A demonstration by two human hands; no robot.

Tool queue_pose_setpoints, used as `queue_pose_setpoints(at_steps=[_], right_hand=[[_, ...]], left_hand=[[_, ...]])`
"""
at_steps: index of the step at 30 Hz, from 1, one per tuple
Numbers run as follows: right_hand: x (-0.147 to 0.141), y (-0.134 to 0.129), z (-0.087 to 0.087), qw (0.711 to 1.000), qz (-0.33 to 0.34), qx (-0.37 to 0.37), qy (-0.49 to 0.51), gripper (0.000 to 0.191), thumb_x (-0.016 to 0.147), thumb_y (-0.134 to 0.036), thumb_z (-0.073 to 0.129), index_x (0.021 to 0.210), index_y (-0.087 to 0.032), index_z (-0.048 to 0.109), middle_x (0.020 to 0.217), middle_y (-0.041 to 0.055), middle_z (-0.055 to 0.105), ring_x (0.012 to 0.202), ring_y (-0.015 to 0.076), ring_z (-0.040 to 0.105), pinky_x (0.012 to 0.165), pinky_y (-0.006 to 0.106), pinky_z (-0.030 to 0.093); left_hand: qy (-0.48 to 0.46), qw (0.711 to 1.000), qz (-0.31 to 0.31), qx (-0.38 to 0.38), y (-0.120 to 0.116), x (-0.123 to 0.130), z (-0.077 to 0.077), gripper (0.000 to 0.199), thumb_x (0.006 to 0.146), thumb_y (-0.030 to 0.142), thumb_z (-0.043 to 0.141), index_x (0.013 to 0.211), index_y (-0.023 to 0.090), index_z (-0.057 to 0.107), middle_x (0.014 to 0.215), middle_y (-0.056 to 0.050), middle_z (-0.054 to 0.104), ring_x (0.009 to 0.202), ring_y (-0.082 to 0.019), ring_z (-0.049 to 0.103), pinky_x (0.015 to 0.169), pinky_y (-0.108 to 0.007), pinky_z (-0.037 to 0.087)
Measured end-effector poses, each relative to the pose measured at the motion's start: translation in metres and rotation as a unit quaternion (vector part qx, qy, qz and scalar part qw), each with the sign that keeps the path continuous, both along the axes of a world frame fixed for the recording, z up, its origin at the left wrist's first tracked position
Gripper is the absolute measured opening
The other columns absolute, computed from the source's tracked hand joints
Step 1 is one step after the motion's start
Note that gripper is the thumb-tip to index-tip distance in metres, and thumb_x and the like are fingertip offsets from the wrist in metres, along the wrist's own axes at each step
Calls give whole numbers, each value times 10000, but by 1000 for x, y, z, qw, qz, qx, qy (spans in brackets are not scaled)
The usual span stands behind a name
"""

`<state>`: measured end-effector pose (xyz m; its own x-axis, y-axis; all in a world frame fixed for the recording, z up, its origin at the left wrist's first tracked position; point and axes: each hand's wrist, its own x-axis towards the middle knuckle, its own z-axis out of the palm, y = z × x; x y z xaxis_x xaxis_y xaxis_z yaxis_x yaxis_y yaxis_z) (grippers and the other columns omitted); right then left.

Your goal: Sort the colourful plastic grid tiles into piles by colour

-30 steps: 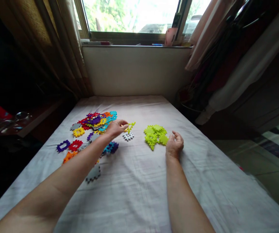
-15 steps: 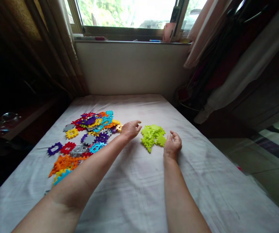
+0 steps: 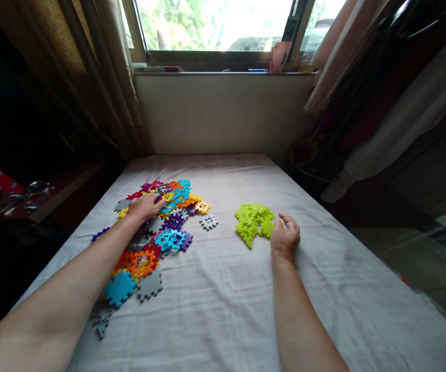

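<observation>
Head view: left hand back from lime-green interlocking-tile heap to multicoloured tile heap left of it, delivery apparently made, grip unclear; right hand, fingers loosely apart, just right of lime-green heap.

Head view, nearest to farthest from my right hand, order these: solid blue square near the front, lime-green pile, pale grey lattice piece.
1. Lime-green pile, just left of your right hand.
2. Pale grey lattice piece, farther left.
3. Solid blue square, far left, toward the camera.
</observation>
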<state>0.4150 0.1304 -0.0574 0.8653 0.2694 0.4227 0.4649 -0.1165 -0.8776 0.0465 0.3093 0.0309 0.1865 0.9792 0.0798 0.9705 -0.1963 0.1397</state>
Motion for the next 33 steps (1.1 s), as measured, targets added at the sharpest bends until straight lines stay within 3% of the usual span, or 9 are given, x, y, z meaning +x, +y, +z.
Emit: queue_pose_setpoints(at_steps=[5, 8, 11, 15, 22, 29, 33], right_hand=[[-1, 0, -2, 1000, 1, -13, -12, 325, 776, -286, 495, 939, -159, 746, 1075, 139, 685, 1104, 269, 607, 1050, 438, 473], [-2, 0, -2, 1000, 6, -17, -16, 332, 768, -295, 503, 941, -149, 746, 1081, 151, 685, 1101, 273, 605, 1052, 446, 469], [-2, -1, -3, 1000, 10, -14, -13, 344, 759, -300, 506, 938, -132, 746, 1078, 164, 686, 1115, 283, 603, 1062, 457, 460], [-1, -1, -3, 1000, 15, -19, -11, 328, 770, -294, 502, 937, -141, 740, 1084, 160, 679, 1136, 286, 595, 1068, 474, 450], [-1, -1, -4, 1000, 8, -24, -19, 335, 769, -319, 509, 930, -151, 750, 1086, 150, 682, 1112, 277, 604, 1049, 455, 467], [-2, -1, -2, 1000, 11, -18, -9, 342, 756, -312, 510, 931, -138, 747, 1097, 167, 681, 1118, 284, 602, 1046, 464, 468], [-3, -1, -1, 1000, 18, -13, 5, 347, 745, -297, 509, 934, -123, 743, 1105, 180, 676, 1133, 293, 598, 1063, 472, 455]], left_hand=[[7, 1000, -21, 9, -28, -28, -9, 459, 894, 572, 459, 1179, 320, 715, 1251, -40, 723, 1149, -276, 649, 944, -347, 473], [10, 1000, 10, -2, -30, -42, -5, 486, 896, 611, 407, 992, 300, 768, 1082, -41, 769, 981, -260, 685, 789, -309, 490], [15, 999, 48, 5, -17, -51, 2, 482, 903, 572, 389, 918, 275, 768, 1050, -61, 767, 962, -269, 686, 768, -313, 490], [18, 996, 88, 17, 10, -53, 3, 459, 813, 551, 546, 1132, 276, 727, 1191, -103, 733, 1092, -329, 658, 837, -359, 501], [20, 989, 148, -13, 36, -48, -9, 504, 614, 599, 732, 978, 250, 736, 1097, -152, 748, 1088, -394, 655, 860, -439, 508], [-105, 978, 179, 5, 23, -54, 7, 309, 696, 437, 680, 944, 254, 705, 1051, -87, 759, 1037, -340, 679, 841, -403, 515], [-207, 962, 176, 29, 15, -50, 20, 317, 756, 406, 608, 998, 220, 697, 1056, -87, 749, 1033, -305, 683, 854, -382, 524]])
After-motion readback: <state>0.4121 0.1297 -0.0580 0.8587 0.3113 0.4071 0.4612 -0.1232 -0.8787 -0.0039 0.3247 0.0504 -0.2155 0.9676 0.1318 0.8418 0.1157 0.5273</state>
